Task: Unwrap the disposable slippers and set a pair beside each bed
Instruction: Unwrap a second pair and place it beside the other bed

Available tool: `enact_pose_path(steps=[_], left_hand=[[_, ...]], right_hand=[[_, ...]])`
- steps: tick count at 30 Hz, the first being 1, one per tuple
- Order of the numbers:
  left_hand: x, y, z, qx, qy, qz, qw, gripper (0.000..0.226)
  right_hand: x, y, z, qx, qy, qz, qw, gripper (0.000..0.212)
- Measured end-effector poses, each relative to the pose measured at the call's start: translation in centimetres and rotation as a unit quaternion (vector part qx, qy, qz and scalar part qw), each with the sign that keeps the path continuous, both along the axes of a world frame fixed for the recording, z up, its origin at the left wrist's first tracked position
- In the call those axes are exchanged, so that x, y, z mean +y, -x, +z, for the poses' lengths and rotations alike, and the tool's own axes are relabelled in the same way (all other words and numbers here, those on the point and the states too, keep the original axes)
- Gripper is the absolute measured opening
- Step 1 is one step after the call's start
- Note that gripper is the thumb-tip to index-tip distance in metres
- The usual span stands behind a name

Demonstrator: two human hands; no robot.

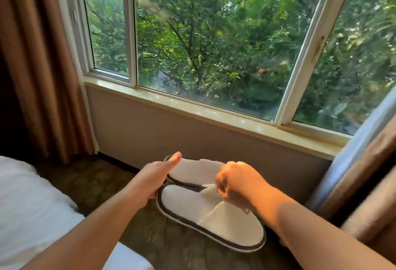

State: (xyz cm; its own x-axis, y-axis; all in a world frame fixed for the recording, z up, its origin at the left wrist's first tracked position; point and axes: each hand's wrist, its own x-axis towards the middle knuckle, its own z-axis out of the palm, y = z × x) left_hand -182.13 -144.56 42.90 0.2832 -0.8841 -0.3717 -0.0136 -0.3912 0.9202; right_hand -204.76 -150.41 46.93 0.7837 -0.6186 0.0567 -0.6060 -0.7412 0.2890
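Observation:
A pair of white disposable slippers [192, 203] with dark trim is held side by side in the air above the floor, heels to the left, toes to the right. My left hand [153, 178] grips the heel ends, thumb up over the far slipper. My right hand [237, 181] is closed on the upper of the near slipper at its opening. No wrapper shows on them. A bed with white linen [27, 211] fills the lower left, just left of the slippers.
A wall under a wide window [214, 44] stands straight ahead, its sill [192, 106] pale. Brown curtains hang at the left [42, 66] and at the right [368, 173]. A strip of dark patterned carpet [90, 179] runs between bed and wall.

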Motion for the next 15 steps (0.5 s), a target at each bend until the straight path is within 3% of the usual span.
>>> enact_pose_path(steps=[2, 8, 15], left_hand=[[-2.3, 0.1, -0.4, 0.011, -0.003, -0.012, 1.0, 0.074], [-7.6, -0.8, -1.5, -0.068, 0.037, 0.098, 0.992, 0.039], [-13.0, -6.0, -3.1, -0.071, 0.012, 0.203, 0.977, 0.032]], right_hand=[[-3.5, -0.4, 0.0, 0.023, 0.009, 0.025, 0.999, 0.027], [-12.6, -3.5, 1.1, 0.014, -0.026, 0.08, 0.996, 0.021], [-20.1, -11.0, 0.6, 0.049, -0.048, 0.165, 0.984, 0.002]])
